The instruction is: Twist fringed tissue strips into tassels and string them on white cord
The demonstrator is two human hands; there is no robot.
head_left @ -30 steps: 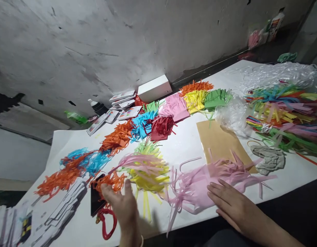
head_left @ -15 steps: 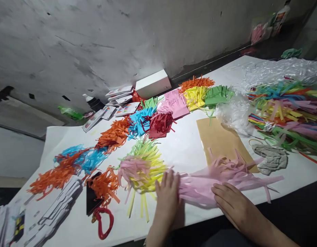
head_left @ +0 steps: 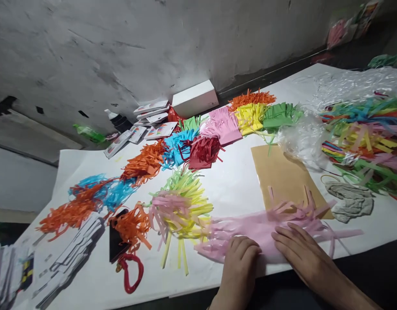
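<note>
A pink fringed paper sheet (head_left: 256,226) lies flat at the near edge of the white table (head_left: 230,185). My left hand (head_left: 240,262) rests on its near left part with the fingers curled down onto the paper. My right hand (head_left: 301,252) lies flat on the sheet's right part, fingers spread and pointing left. Left of the sheet sits a pile of yellow, pink and light green fringed paper (head_left: 182,209).
Fringed paper bundles in orange (head_left: 72,211), blue (head_left: 177,148), red (head_left: 203,153), yellow and green run along the table. A tan sheet (head_left: 282,176), a grey cloth (head_left: 351,200), clear plastic wrap (head_left: 301,137), a white box (head_left: 195,98), a red cord (head_left: 130,273) and a black card are also here.
My left hand moved right from the orange bundle onto the pink sheet. The pink sheet has been flattened and drawn toward the table's near edge. My right hand stayed on it.
</note>
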